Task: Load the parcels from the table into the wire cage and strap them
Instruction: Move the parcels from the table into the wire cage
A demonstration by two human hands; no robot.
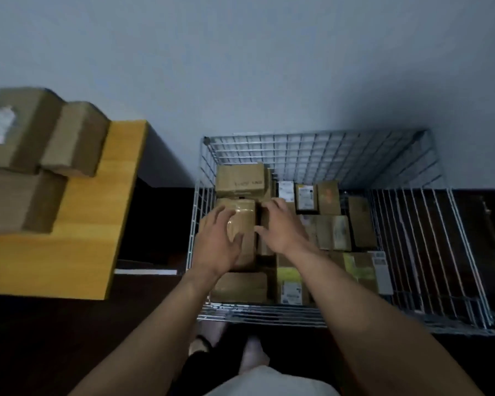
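Observation:
A wire cage (pixel 406 155) stands on the floor against the wall, its left and middle parts filled with several brown parcels. Both my hands reach down into its left side. My left hand (pixel 219 238) lies spread on top of a taped brown parcel (pixel 245 221), fingers loosely bent over it. My right hand (pixel 280 224) touches that parcel's right edge and the narrow parcel beside it (pixel 265 244). Another brown parcel (pixel 240 180) sits just behind, by the cage's far left corner. On the wooden table (pixel 77 224) at left remain three stacked cardboard parcels (pixel 20 155).
Labelled boxes (pixel 306 197) fill the cage's middle rows; its right third (pixel 429 238) shows bare wire floor. A dark gap (pixel 155 218) separates table and cage. My feet (pixel 252 352) stand just before the cage's near rim. No strap is visible.

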